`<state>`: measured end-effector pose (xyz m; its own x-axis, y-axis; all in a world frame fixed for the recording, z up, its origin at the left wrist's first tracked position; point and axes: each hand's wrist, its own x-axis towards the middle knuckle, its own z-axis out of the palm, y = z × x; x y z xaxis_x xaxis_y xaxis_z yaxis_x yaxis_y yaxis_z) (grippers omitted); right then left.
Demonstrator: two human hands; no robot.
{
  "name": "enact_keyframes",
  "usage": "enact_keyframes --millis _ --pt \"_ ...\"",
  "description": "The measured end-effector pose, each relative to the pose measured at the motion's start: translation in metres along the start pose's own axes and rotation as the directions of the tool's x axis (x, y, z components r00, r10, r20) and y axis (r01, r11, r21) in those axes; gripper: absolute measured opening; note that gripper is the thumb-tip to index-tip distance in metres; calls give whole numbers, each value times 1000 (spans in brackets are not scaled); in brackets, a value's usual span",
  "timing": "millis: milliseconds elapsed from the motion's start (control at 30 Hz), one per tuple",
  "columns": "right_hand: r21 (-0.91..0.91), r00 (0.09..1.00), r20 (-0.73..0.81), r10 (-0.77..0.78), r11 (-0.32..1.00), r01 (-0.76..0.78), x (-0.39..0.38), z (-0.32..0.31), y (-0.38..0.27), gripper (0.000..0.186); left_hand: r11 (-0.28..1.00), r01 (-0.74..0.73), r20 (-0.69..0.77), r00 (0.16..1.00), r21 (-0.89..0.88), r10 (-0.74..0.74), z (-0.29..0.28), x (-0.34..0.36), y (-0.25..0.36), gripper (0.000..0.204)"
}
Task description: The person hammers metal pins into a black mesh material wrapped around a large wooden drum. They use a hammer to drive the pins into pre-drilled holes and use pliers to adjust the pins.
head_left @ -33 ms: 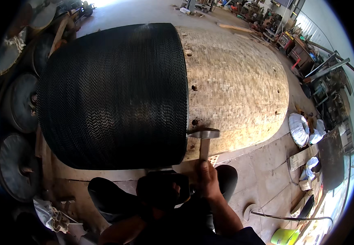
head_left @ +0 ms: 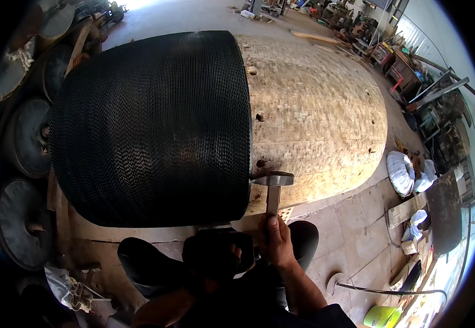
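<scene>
A large barrel-shaped roller lies crosswise: its left part is covered in finely toothed black bands (head_left: 150,126), its right part is pale, rough wood (head_left: 319,109) with several holes. My right hand (head_left: 278,246) is closed on the handle of a hammer (head_left: 274,179), whose metal head is over the wood at the black band's edge; whether it touches cannot be told. My left hand (head_left: 235,254), mostly in shadow below the roller, has curled fingers at a dark object that I cannot make out. My dark-clad knees show on either side of my hands.
Metal discs (head_left: 21,218) stand along the left. At the right are white bundles (head_left: 400,172), boards (head_left: 407,210), a dark plate (head_left: 445,218), a bent metal bar (head_left: 390,291) and a green container (head_left: 380,316). Tools and scrap (head_left: 401,71) crowd the back right wall.
The hammer and my right hand have shifted very slightly to the left. Nothing else has visibly moved.
</scene>
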<state>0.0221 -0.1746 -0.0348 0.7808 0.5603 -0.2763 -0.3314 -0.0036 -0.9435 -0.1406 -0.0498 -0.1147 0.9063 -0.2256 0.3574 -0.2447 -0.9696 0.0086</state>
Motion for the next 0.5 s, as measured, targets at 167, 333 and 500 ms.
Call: enact_keyframes --millis 167,333,500 --pt "16 1000 -23 -16 1000 17 1 -4 2 41 708 366 184 929 -605 -322 35 -21 3 31" --pt "-511 886 -56 -459 776 370 -5 -4 -2 28 949 252 -56 962 -188 -267 -53 53 -42 27" --pt "-824 820 -2 -572 466 323 4 -10 22 14 990 95 -574 807 -107 -140 -59 100 -111 25"
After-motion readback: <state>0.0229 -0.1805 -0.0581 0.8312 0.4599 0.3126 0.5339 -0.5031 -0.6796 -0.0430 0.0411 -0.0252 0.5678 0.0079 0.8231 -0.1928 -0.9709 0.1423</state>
